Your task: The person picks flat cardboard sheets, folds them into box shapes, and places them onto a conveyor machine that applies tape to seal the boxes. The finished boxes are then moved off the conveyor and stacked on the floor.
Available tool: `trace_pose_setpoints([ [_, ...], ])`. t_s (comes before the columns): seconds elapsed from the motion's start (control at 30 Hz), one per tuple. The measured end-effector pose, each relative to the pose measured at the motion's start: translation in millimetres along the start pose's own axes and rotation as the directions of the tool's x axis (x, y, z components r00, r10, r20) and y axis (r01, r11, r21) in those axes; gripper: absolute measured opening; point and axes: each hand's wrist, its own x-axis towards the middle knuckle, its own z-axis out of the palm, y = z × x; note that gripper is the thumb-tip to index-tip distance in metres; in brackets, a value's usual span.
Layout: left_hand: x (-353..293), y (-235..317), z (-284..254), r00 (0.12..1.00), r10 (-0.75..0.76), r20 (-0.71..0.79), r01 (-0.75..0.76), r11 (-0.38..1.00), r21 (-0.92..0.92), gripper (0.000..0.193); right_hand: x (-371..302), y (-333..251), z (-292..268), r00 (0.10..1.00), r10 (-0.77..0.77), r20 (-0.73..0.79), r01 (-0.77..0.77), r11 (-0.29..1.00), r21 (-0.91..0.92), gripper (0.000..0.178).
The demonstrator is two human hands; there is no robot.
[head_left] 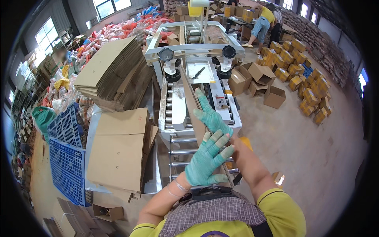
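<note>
Both my hands wear light green gloves and meet above the roller conveyor (183, 152). My left hand (205, 162) is open with its fingers apart, their tips against the cuff of the right glove. My right hand (213, 116) reaches forward, its fingers stretched out along a flat cardboard piece (190, 94). That cardboard stands on edge, running from the carton sealing machine back toward my body. Part of it is hidden under my hands. Ahead, the white machine frame (197, 46) carries two black rollers and dark knobs. A black marker-like object (198, 72) lies on its white plate.
Stacked flat cartons (106, 71) and a cardboard sheet (116, 152) stand left, beside blue plastic pallets (66, 170). Open boxes (260, 75) and taped cartons (290, 63) sit on the floor at right. People (266, 19) work at a table at the back.
</note>
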Motion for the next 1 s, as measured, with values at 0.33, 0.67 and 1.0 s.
trace_pose_setpoints([
  [0.33,-24.8,39.8,-77.2,0.915,-0.382,0.129,0.268,0.816,0.512,0.043,35.4,-68.5,-69.7,0.94,-0.331,0.08,0.257,0.533,-0.807,0.066],
  [0.67,-26.9,-10.5,-0.4,0.715,-0.687,0.131,0.51,0.64,0.575,0.029,11.7,-115.3,-56.1,0.926,0.119,0.359,0.367,-0.047,-0.929,0.014],
  [1.0,-48.4,21.6,-80.0,0.734,-0.576,-0.361,0.673,0.689,0.269,0.052,17.7,33.1,26.0,0.911,-0.333,0.245,0.33,0.232,-0.915,0.058],
])
